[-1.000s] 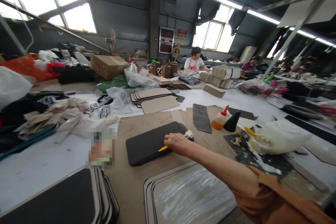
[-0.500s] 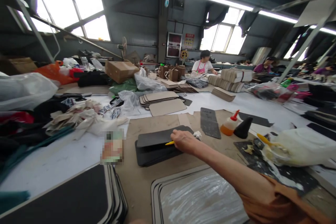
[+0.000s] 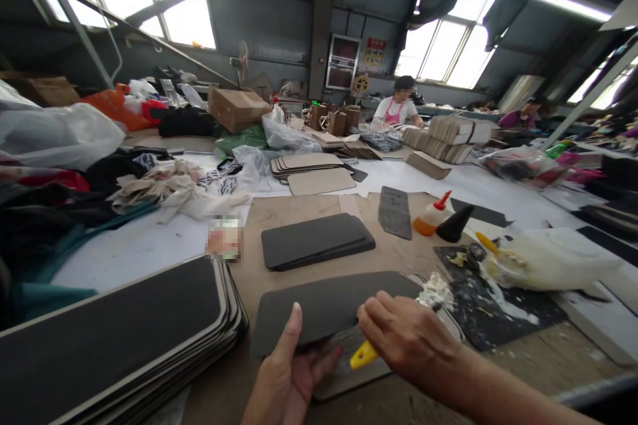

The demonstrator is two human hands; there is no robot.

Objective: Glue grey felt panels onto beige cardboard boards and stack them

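My left hand pinches the near edge of a dark grey panel, thumb on top and fingers beneath. My right hand is closed round a yellow-handled glue brush whose clotted white bristles stick out past the panel's right end. The panel lies over a glue-smeared board in front of me. A small pile of similar dark panels rests further back on the brown work surface.
A tall stack of black panels with pale edges sits at my left. An orange glue bottle, a black cone and a glue-filled bag stand on the right. Fabric scraps, cardboard stacks and a seated person lie beyond.
My right hand drew back from the far pile towards me, bringing one dark panel with it. My left hand came into view and took the panel's edge. The camera tilted down.
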